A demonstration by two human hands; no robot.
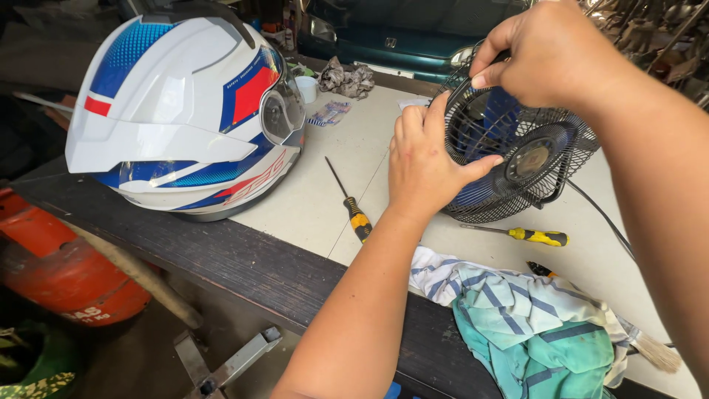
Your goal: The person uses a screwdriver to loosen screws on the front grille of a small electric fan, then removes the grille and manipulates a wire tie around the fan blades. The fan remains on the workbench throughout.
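Observation:
A small black wire-cage fan (528, 159) with blue blades stands on the pale tabletop (317, 199), tilted toward me. My left hand (425, 159) presses against the left side of its front guard, thumb on the wires. My right hand (550, 52) grips the top rim of the guard with bent fingers. A long yellow-and-black screwdriver (348, 203) lies just left of my left wrist. A second, shorter screwdriver (528, 236) lies in front of the fan.
A white, blue and red motorcycle helmet (185, 111) sits at the left. Striped green and white cloth (532, 325) and a paintbrush (650, 349) lie at the front right. Crumpled rag (347, 77) and a parked car (391, 37) behind. An orange gas cylinder (59, 266) lies below.

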